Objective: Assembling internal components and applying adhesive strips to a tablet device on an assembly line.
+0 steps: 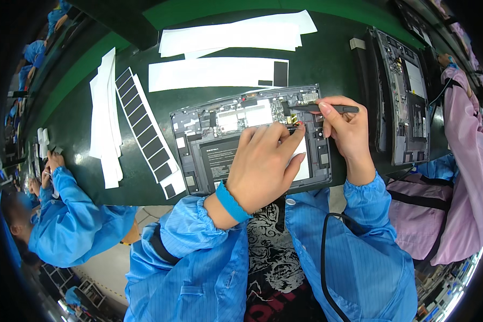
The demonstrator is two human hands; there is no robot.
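An opened laptop base (319, 153) lies in front of me, its inner parts showing. A black battery (214, 155) fills part of its near left side, and a white panel (301, 163) lies to the right. My left hand (263, 158), wearing a blue wrist strap (232, 201), rests over the middle of the base. Its fingers are stretched out, with the fingertips by small red and yellow wires (296, 124). Pinched in my right hand (350, 131) are dark tweezers (342, 109), pointing left. Their tips are at a small black piece (286, 109) on the circuit board; whether they grip it I cannot tell.
White sheets (231, 40) lie at the back, and one strip (198, 74) carries black patches. To the left are more white strips (106, 123) and a strip of black rectangles (145, 129). Another opened laptop base (408, 102) stands right, near a person in pink (467, 129). A person in blue (80, 220) works left.
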